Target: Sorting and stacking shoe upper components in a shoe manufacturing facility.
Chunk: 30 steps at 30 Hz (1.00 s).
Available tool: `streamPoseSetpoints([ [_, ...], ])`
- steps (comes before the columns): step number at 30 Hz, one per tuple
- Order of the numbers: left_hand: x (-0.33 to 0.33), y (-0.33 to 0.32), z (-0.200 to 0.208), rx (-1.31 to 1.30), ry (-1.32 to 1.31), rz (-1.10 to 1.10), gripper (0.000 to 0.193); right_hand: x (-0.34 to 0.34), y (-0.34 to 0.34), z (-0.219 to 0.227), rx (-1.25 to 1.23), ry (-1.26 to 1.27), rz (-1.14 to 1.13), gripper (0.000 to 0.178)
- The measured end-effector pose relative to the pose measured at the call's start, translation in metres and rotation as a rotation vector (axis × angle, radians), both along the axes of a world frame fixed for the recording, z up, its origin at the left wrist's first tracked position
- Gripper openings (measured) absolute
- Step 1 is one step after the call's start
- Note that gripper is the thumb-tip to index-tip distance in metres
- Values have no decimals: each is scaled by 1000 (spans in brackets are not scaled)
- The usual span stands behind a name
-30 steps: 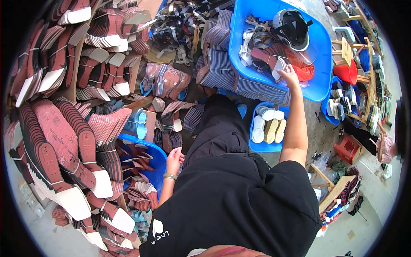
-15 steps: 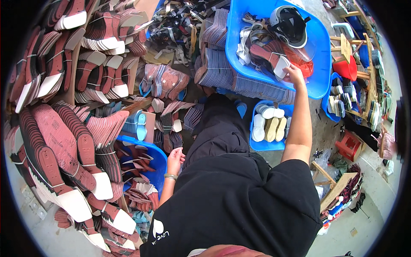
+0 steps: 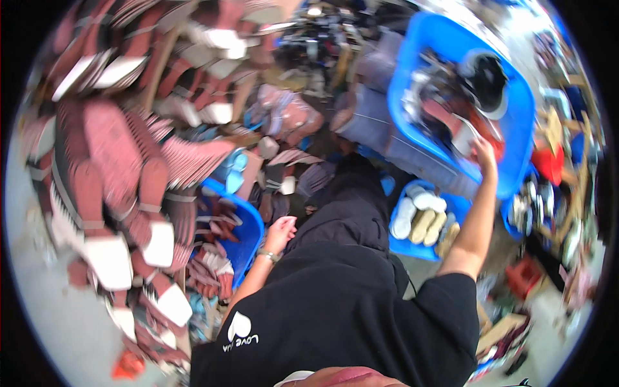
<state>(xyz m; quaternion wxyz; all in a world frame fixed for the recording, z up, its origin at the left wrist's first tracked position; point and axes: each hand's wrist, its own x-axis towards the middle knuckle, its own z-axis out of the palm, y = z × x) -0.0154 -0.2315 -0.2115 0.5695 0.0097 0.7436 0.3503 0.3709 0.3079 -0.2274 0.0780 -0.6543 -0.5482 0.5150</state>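
Observation:
My right hand [image 3: 485,157] reaches into a large blue tub [image 3: 401,80] at the upper right. Its fingers are closed on the white end of a bundle of red-brown shoe insoles [image 3: 463,137], which rests in the tub. Beside the bundle lies a black-and-white helmet [image 3: 489,84], with a patch of orange-red material below it. My left hand [image 3: 279,236] hangs low beside my thigh, its fingers curled together, and I see nothing in it. A second blue tub [image 3: 255,222] with loose red-brown pieces stands nearest to it.
Bundled red-brown insoles [image 3: 106,155] with white ends are piled along the left. A small blue crate [image 3: 412,248] holds white and yellowish shoe-shaped pieces. Striped stacks [image 3: 367,119] support the large tub. A red stool [image 3: 523,277] stands at the right. Motion blurs the picture.
My view has turned, so the surroundings sit lower and further right in the picture. My right hand stays on the bundle; my left remains beside my thigh.

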Motion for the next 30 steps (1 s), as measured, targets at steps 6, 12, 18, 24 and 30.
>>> streamPoseSetpoints([
  [6,8,6,-6,37,-8,12,24,14,-2,-23,78,-65,94,43],
  [12,10,2,-14,36,-6,41,24,-29,-30,-13,325,-422,297,68],
  [18,4,3,-23,-30,-25,52,22,-151,-62,48,962,-454,462,53],
  [24,-8,10,-35,3,-9,155,22,-298,-124,32,541,319,451,42],
  [30,-49,47,-27,123,130,254,23,-413,-186,-21,146,631,420,39],
])
